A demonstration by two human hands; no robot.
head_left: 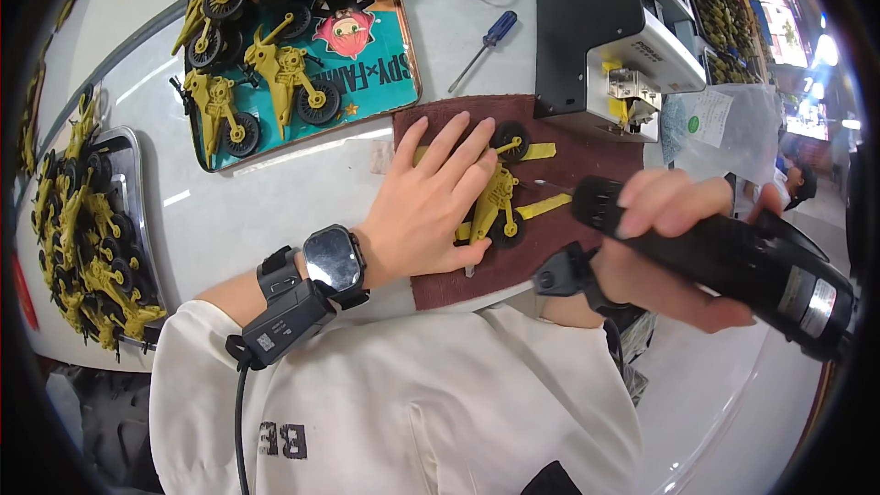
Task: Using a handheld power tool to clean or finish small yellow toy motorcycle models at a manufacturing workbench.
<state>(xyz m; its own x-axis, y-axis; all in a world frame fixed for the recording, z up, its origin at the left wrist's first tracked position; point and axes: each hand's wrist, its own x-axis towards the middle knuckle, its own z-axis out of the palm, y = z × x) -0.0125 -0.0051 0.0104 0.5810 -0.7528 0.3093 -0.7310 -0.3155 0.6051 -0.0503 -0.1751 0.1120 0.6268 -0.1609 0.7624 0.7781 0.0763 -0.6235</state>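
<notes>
Steadying a yellow toy motorcycle [498, 194] on the brown mat [591, 151], the left hand [426, 192] spreads its fingers; the right hand [676, 203] curls its around a black power screwdriver [706, 252], tip not touching. Wheels [507, 231] on; fastening (apparently) remains.

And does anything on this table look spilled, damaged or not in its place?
Nothing stands out. The yellow plastic model with black wheels lies partly under the left hand on the dark-red cloth. The blue-handled metal screwdriver lies loose on the white table, which seems ordinary; no spill or damage shows.
</notes>
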